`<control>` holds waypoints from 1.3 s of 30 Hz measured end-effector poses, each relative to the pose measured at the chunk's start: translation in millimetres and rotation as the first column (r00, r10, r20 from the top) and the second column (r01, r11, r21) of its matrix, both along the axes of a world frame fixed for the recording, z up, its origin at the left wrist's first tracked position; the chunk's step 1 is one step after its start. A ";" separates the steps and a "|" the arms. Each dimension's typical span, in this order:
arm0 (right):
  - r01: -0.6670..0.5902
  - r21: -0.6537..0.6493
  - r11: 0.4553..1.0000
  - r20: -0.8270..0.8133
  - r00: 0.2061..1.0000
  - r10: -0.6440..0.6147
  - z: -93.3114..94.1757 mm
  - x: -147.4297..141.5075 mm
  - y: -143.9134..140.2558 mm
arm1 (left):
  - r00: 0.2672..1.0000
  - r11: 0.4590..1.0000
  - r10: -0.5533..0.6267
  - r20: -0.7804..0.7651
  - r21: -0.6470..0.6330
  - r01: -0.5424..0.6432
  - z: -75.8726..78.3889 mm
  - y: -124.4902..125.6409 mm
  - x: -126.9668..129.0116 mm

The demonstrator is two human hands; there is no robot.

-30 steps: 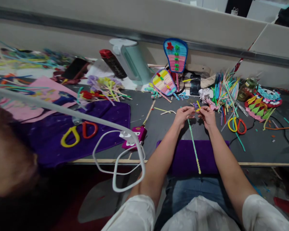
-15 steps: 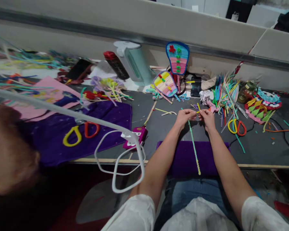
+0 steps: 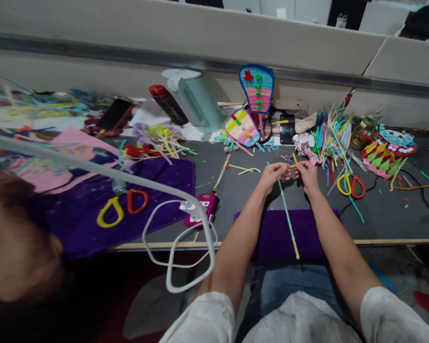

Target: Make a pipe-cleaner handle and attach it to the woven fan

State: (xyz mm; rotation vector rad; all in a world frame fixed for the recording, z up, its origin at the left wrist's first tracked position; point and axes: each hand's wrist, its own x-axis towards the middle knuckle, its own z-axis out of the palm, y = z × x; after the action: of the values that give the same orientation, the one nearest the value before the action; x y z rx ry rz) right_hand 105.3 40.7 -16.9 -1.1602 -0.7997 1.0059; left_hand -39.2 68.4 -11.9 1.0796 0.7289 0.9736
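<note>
My left hand point(image 3: 272, 173) and my right hand point(image 3: 307, 173) meet over the grey table point(image 3: 236, 190), fingertips close together. Both pinch a short yellow pipe-cleaner piece point(image 3: 293, 158) at the top of a long green pipe cleaner point(image 3: 288, 216) that slants down toward me across a purple felt strip point(image 3: 271, 233). Small purple bits lie just beyond my fingers.
Yellow-and-red scissors point(image 3: 349, 185) lie right of my hands beside a bundle of coloured pipe cleaners point(image 3: 332, 133). A pink glue gun point(image 3: 203, 208) with a white cable point(image 3: 178, 247), a purple cloth point(image 3: 103, 200) with scissors point(image 3: 121, 209), woven fans point(image 3: 256, 88) and another person's head point(image 3: 17, 238) lie left.
My hands stay together on the pipe cleaner with only small finger movement. The view has shifted slightly as my head moved.
</note>
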 end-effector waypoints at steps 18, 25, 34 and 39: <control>0.000 -0.011 1.000 0.011 1.000 0.000 -2.2 0.3 0.7 | 0.997 0.997 0.069 -0.021 0.031 -0.069 1.3 -4.5 1.8; -0.021 0.049 0.999 0.078 0.997 0.018 -3.5 -3.0 -1.7 | 0.993 0.995 0.103 -0.058 0.003 -0.103 4.9 -9.0 3.1; -0.114 0.105 0.988 -0.039 0.992 0.119 8.0 6.1 -5.1 | 0.992 0.978 0.120 0.024 -0.172 -0.114 2.5 -5.7 3.3; -0.185 0.112 0.976 -0.003 0.982 0.187 15.7 2.5 -10.8 | 0.994 0.971 0.064 0.088 -0.236 -0.042 2.9 -5.8 2.1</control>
State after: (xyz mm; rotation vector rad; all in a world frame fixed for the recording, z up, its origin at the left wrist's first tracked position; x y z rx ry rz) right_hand 107.8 29.9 -1.1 -0.9952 -0.9552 1.1073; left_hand -37.1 62.6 -9.0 0.8066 0.7769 0.9514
